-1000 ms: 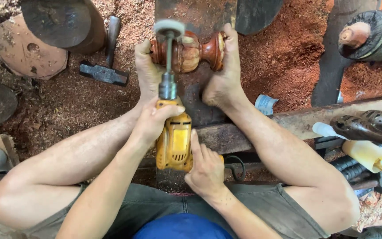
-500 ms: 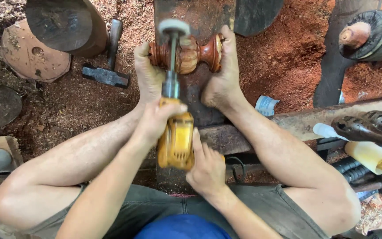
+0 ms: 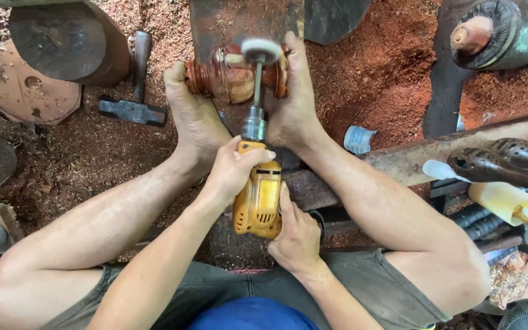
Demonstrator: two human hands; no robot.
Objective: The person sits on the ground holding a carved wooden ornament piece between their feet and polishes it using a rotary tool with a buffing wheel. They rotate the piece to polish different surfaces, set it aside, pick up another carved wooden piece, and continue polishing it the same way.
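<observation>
The drill (image 3: 258,198) is yellow with a grey metal chuck and a white buffing wheel (image 3: 260,51). Under the wheel, the turned wood piece (image 3: 230,76) is glossy reddish-brown with paler streaks. Left of it lies a dark grey hammer (image 3: 132,110) on reddish-brown sawdust (image 3: 368,79).

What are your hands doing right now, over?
Left hand grips front of yellow drill; right hand holds its rear. Buffing wheel on wooden piece, clamped between both feet. Nothing in the way.
</observation>
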